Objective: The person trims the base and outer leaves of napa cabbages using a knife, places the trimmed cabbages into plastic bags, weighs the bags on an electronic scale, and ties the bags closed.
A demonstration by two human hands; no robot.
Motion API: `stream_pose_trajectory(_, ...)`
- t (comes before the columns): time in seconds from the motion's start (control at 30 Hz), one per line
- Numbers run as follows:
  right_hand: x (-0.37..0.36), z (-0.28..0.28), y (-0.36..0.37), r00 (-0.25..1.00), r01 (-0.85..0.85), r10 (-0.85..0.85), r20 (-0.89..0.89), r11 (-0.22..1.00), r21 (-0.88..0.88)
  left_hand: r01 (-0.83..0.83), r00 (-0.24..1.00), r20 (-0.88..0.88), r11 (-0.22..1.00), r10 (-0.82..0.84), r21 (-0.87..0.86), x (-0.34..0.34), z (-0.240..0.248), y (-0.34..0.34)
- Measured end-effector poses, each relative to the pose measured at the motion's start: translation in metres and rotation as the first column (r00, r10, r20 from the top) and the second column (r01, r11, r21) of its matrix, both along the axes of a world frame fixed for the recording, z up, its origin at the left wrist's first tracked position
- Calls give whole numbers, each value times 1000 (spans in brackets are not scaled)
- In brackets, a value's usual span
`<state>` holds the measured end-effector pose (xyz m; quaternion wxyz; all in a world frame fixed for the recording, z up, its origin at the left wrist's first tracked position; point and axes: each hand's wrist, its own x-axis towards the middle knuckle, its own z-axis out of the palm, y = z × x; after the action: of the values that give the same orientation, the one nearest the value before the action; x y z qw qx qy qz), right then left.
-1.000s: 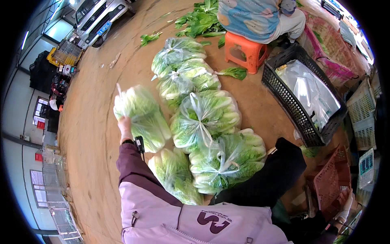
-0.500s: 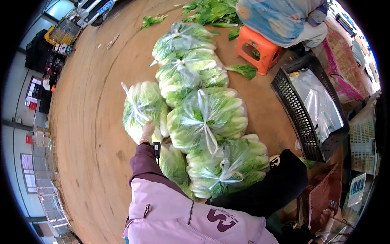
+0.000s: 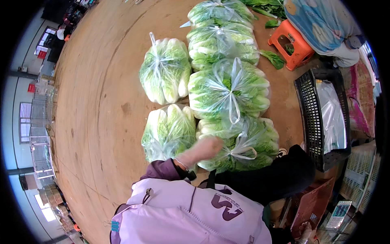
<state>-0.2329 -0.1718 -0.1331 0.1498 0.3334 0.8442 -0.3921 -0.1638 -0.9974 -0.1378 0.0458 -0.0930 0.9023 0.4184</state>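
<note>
My left hand [image 3: 204,149], blurred by motion, is over the gap between two clear plastic bags of napa cabbages. Below and right of it is the near right bag [image 3: 260,140], with its handles tied in a knot; I cannot tell whether the hand touches it. To its left is the near left bag [image 3: 168,126]. Beyond stand another left bag [image 3: 165,75] and a large tied bag [image 3: 256,87], with more behind. My right hand [image 3: 307,232] shows only in part at the lower right, beside a red crate [image 3: 315,205]; its grip is unclear.
On the right stands a black plastic crate [image 3: 313,118] holding clear plastic bags [image 3: 331,118]. A person in a blue patterned garment [image 3: 321,24] sits on an orange stool [image 3: 298,51]. Loose leaves [image 3: 272,59] lie nearby. Pale crates [image 3: 357,166] and a flat device with buttons [image 3: 339,214] are at lower right.
My left hand has left the far left bag and moved right and nearer, over the near bags. The view has shifted, showing more of the near left bag.
</note>
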Motion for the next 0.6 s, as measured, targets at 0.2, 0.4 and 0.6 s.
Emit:
stream_pose_trajectory(0.2, -21, -36, -70, 848, -529, 450, 278, 697, 485, 303, 886, 403, 944, -227, -134, 13, -7, 52)
stream_pose_trajectory(0.4, 6, -26, -215, 815, -537, 499, 294, 459, 708, 339, 929, 251, 899, -273, -276, -9, 17, 69)
stream_pose_trajectory(0.6, 22, -16, -204, 876, -183, 457, -155, 612, 769, 377, 789, -394, 877, -472, -297, -44, 95, 151)
